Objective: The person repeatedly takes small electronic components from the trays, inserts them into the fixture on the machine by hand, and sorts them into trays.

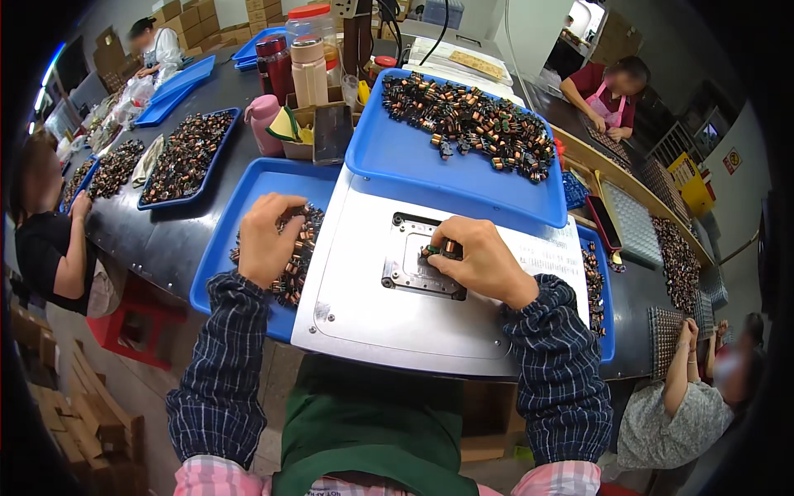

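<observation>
My right hand (480, 256) pinches a small copper-wound coil part (449, 247) with dark and green bits between thumb and fingers. It holds the part over a recessed metal fixture (405, 277) set in the silver top plate (347, 310) of a machine. Over the blue tray (217, 277) on the left hangs my left hand (266, 240), its index finger and thumb apart. Beneath its fingertips lies a heap of similar coil parts (294, 277). A second blue tray (504, 202) on the plate's far side bears a larger heap of them (471, 120).
Another blue tray with parts (602, 331) lies to the right, near a phone (604, 221) and a white cell tray (633, 223). Flasks (308, 70) and a pink bottle (265, 124) stand far left. Co-workers sit around the dark table (165, 248). A red stool (136, 322) stands left.
</observation>
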Tool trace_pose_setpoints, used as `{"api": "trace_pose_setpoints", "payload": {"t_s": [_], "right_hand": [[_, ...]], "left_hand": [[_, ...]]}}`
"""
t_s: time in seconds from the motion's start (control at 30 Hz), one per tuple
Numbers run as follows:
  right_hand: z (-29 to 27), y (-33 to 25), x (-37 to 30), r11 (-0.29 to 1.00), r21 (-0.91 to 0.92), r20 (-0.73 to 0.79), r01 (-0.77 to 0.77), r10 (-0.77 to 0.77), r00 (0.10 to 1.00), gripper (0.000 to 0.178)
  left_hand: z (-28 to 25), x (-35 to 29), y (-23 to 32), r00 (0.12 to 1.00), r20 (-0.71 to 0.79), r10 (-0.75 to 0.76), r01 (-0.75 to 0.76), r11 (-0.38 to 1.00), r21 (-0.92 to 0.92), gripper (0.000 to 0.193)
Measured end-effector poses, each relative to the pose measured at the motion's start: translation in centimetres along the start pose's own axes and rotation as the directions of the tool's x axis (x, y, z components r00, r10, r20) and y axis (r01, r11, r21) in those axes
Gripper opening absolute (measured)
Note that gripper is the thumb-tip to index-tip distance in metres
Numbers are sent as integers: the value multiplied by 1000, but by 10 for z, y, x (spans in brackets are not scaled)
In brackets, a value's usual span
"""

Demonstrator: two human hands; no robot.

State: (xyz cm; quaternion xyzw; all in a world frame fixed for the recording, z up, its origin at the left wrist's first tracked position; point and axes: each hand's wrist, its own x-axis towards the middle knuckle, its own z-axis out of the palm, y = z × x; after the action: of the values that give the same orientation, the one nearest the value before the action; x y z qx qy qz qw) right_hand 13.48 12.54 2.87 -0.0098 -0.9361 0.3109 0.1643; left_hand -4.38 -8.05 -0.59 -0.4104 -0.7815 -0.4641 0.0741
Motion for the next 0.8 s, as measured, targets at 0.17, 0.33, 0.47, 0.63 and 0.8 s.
{"api": "trace_pose_setpoints", "payload": {"t_s": [0.17,0.33,0.47,0.63,0.8], "right_hand": [[-3,-2,6,995,-95,126,-14,26,992,18],[3,2,4,988,-153,103,10,6,995,16],[-1,6,2,999,-31,72,31,-28,997,15],[-67,39,-7,991,4,-320,-132,126,939,12],[-137,138,-89,700,-118,-650,-704,482,588,21]], "left_hand": [[10,18,-3,988,16,154,-155,981,113,18],[62,65,40,934,76,348,-345,937,-44,21],[114,98,55,885,149,441,-448,894,12,38],[142,106,44,886,305,349,-394,914,101,40],[133,106,58,898,316,306,-340,938,60,21]]}}
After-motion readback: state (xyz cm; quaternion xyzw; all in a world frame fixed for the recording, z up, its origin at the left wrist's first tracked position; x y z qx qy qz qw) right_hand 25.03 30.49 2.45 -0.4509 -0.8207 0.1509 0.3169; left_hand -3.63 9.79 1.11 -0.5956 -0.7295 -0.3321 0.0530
